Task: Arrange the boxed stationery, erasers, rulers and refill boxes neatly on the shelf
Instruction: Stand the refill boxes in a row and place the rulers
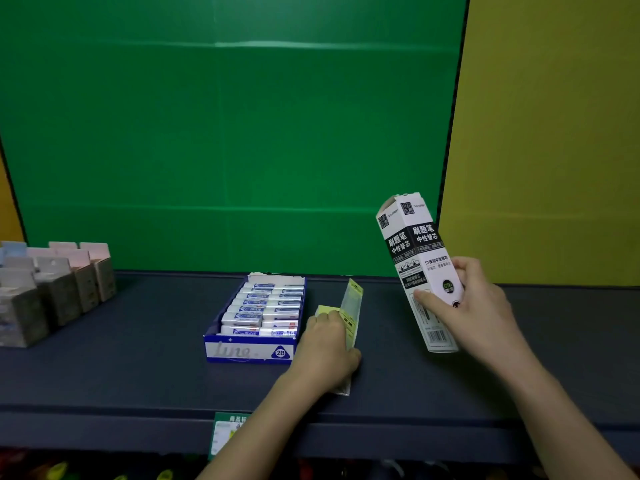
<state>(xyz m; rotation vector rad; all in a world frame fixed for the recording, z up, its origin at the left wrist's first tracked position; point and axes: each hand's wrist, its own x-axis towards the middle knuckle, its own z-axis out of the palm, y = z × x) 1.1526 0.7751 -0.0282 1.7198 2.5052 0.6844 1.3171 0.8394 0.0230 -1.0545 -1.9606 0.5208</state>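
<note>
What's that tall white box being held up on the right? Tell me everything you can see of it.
The refill box is a tall, slim white cardboard carton with black bands of Chinese print and a barcode near its lower end. The right hand grips its lower half, holding it tilted, top leaning left, above the dark shelf, right of the yellow-green packet the left hand holds.

Green backdrop (225,133) with a yellow panel (554,133) at three o'clock. Dark navy shelf (138,375). Blue-and-white eraser box (249,353); white refill box (420,265) with black bands; yellow-green packet (352,296); pink and grey boxes (59,292) at nine o'clock.
</note>
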